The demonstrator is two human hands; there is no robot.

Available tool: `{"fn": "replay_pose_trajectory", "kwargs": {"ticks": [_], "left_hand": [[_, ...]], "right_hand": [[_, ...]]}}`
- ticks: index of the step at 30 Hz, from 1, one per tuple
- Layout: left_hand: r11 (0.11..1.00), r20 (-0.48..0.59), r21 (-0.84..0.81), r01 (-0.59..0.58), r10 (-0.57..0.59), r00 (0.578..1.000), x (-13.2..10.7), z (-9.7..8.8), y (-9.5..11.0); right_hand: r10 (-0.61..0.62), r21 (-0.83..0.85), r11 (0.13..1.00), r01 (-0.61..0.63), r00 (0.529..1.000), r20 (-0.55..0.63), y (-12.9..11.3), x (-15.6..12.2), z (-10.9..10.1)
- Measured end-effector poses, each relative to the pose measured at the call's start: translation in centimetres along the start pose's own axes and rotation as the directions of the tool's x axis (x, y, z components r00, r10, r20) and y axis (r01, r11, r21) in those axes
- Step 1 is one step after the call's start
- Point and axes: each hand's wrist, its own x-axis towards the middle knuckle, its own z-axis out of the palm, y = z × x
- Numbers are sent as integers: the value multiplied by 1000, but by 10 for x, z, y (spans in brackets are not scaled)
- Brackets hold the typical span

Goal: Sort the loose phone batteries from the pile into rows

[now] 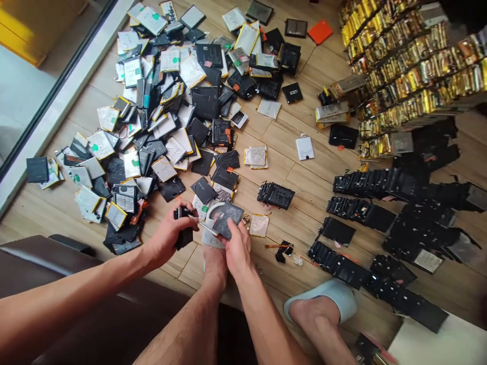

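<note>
A wood-patterned floor (279,134) spans the centre. A yellow object (26,30) sits at 10 o'clock; a pale sill (63,104) runs between 9 and 10. At 8, a dark padded seat (95,329); between 4 and 5, a light slipper (345,296); at 4, a white flat surface (445,342).

The left hand (172,230) holds a black stack (185,235), the right hand (239,243) a dark flat pack (228,217) over a light slipper (211,239). A heap of flat packs (207,104) covers the wooden floor (281,139) at left; gold-edged rows (411,81) stand far right, black rows (373,185) nearer.
</note>
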Motion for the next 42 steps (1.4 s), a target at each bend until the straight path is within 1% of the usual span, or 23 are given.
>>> {"fn": "replay_pose_trajectory", "kwargs": {"ticks": [2,4,5,7,10,12,14,16,18,20,21,22,23,24,25,27,29,32,35,36,37,39,42], "left_hand": [[995,-28,65,-70,72,997,12,-9,6],[994,-73,83,-72,78,994,21,-18,9],[997,-86,51,-51,55,995,23,-21,10],[998,-69,-64,-10,5,998,24,-24,11],[980,50,-195,38,-28,998,18,-20,13],[958,133,-265,105,-71,989,14,-16,15],[928,187,-322,186,-131,974,12,-14,16],[904,193,-356,235,-175,965,12,-14,17],[893,189,-373,254,-194,963,13,-15,18],[892,199,-373,256,-193,961,13,-16,19],[895,207,-366,253,-187,960,13,-16,20],[902,215,-354,246,-178,960,12,-15,20],[912,220,-335,237,-169,961,11,-14,20],[923,221,-312,224,-159,962,10,-13,20],[935,221,-288,208,-147,964,9,-12,19],[954,214,-248,171,-118,970,6,-10,17],[963,216,-226,147,-97,972,5,-9,14],[962,252,-220,161,-103,962,4,-12,11],[946,291,-246,210,-135,947,7,-18,9],[939,297,-258,228,-148,943,8,-20,9],[932,299,-270,244,-159,941,9,-22,8],[921,300,-283,269,-181,937,11,-24,6],[918,306,-270,290,-203,930,11,-24,3]], "right_hand": [[-13,-31,999,11,999,-48,-11,5,-20],[-39,-91,995,35,998,-41,-20,8,-36],[-41,-104,994,39,999,-14,-24,9,-40],[-14,-49,999,17,998,63,-28,7,-42],[5,117,993,-24,987,162,-33,-1,-29],[9,182,982,-47,979,203,-38,-7,-15],[26,191,979,-74,970,241,-43,-13,-1],[55,168,980,-104,960,273,-48,-16,10],[79,126,985,-116,960,270,-50,-18,17],[55,32,997,-63,975,216,-50,-18,19],[9,-48,999,-1,986,166,-50,-19,19],[-65,-147,986,81,992,112,-50,-20,19],[-153,-251,954,166,986,70,-51,-22,19],[-239,-344,907,242,970,52,-51,-25,19],[-308,-413,858,307,949,66,-51,-28,20],[-375,-467,788,402,914,154,-50,-35,24],[-380,-464,766,446,895,233,-47,-39,28],[-376,-405,776,483,871,317,-42,-38,29],[-392,-337,753,565,797,460,-37,-34,24],[-399,-342,732,589,778,485,-36,-33,23],[-407,-365,708,605,771,490,-36,-33,22],[-416,-433,667,606,786,457,-36,-32,21],[-420,-514,634,578,815,399,-37,-30,24]]}}
